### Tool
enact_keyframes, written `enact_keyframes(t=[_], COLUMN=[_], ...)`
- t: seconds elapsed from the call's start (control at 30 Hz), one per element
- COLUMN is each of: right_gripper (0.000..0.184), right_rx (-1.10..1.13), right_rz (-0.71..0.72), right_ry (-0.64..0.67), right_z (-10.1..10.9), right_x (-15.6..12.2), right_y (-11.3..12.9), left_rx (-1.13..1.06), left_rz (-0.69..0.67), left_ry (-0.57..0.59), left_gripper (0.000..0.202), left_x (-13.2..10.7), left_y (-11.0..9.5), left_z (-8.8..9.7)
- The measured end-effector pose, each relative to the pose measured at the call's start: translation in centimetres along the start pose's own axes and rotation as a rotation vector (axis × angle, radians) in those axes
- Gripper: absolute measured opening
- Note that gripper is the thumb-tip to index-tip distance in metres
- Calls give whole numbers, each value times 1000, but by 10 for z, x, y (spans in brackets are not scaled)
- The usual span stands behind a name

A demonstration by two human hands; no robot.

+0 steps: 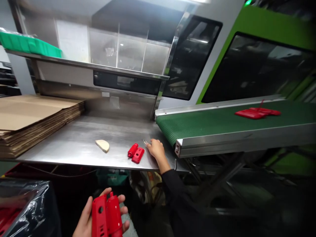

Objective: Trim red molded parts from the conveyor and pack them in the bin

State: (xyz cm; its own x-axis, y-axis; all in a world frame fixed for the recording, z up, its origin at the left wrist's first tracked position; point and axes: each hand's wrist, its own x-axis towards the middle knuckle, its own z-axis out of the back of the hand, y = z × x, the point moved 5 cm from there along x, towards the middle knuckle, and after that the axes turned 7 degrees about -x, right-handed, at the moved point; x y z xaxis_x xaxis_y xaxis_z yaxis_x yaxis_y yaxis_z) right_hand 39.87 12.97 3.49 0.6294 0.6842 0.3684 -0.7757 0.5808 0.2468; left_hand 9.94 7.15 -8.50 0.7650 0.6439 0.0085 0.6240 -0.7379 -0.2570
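Note:
My left hand point(85, 219) is low at the bottom of the view, below the table edge, its fingers wrapped round a red plastic housing point(107, 215) held upright. My right hand point(156, 149) reaches out onto the steel table point(74, 144), fingers closed on a small thin metal tool point(144, 142) by the conveyor's end. Just left of that hand lies a small red plastic part point(135, 153) on the table. Further left lies a beige wedge-shaped piece point(103, 145).
A green conveyor belt point(209, 123) runs off to the right with red plastic parts point(256, 113) on it. A stack of flat cardboard point(32, 121) fills the table's left end. A green tray point(27, 44) sits on the shelf above. A black plastic bag point(24, 207) is at bottom left.

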Motion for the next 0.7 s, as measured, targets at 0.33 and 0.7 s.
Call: enact_keyframes(t=[0.33,0.7], right_gripper=[36,33], right_rx=[194,845], right_rz=[25,-325], right_ry=[-291,-279], right_z=[12,-108], right_x=[-48,-202], right_y=[-9,-159], left_rx=[-240,-229], left_rz=[31,109], left_ry=[-172,-188], left_gripper=[38,39], left_x=[17,20], left_y=[60,79], left_z=[-6,-17])
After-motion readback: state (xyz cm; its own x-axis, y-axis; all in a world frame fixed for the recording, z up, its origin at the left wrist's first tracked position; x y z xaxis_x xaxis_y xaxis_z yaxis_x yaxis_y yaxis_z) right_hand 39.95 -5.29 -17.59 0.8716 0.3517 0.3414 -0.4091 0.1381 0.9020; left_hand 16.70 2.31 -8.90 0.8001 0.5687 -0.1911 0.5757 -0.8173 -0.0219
